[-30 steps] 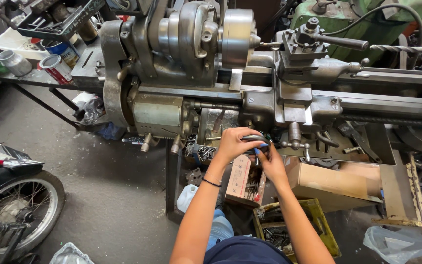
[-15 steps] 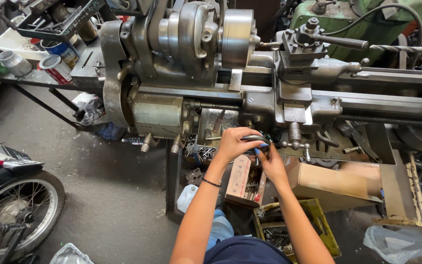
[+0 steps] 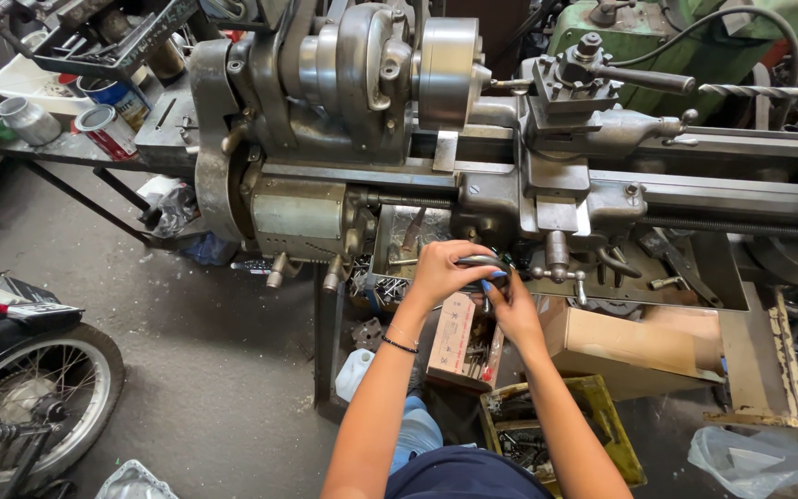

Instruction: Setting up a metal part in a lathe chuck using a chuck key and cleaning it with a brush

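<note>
My left hand (image 3: pixel 442 270) and my right hand (image 3: pixel 510 310) meet in front of a grey metal lathe (image 3: pixel 399 139), just below its carriage. Together they grip a small dark tool (image 3: pixel 485 268) with blue on it; its exact kind is hidden by my fingers. A thin black band circles my left wrist. Under my hands stands an open cardboard box (image 3: pixel 459 342) holding small metal parts. The lathe's chuck (image 3: pixel 445 69) is above my left hand, and the tool post (image 3: pixel 584 79) is to its right.
A larger cardboard box (image 3: pixel 634 342) and a yellow crate (image 3: pixel 602 434) of metal bits sit at lower right. Tins (image 3: pixel 103 129) stand on a shelf at upper left. A motorcycle wheel (image 3: pixel 20 397) fills the lower left. A plastic bag (image 3: pixel 768 462) lies at lower right.
</note>
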